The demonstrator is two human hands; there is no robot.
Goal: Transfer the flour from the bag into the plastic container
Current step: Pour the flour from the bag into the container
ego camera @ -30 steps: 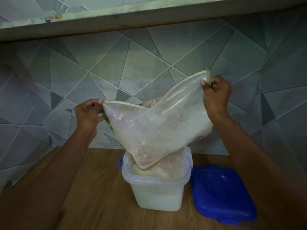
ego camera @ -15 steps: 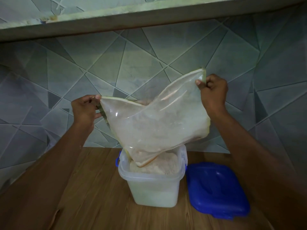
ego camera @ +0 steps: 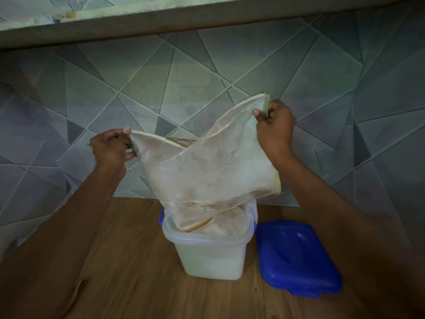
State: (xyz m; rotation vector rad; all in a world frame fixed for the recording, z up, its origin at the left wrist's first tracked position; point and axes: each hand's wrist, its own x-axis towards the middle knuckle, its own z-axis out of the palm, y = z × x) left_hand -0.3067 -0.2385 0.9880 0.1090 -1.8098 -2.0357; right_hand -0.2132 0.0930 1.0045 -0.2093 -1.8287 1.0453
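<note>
Left hand (ego camera: 110, 150) pinches lower corner of clear bag (ego camera: 207, 171), fingers closed on plastic. Bag upturned, stretched between both hands, mouth dipping into open plastic container (ego camera: 207, 256) on wooden counter (ego camera: 128, 261). Flour (ego camera: 226, 225) heaped near container rim. Right hand (ego camera: 274, 126) grips higher bag corner, fist closed. Blue lid (ego camera: 296, 256) flat on counter, just right of container. Tiled wall (ego camera: 207, 72) behind.

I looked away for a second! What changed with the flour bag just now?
The bag went slacker and emptier, and the flour heaped up in the container. The right hand kept its corner higher than the left hand. Neither hand let go. The container and the blue lid stayed where they were on the table.
</note>
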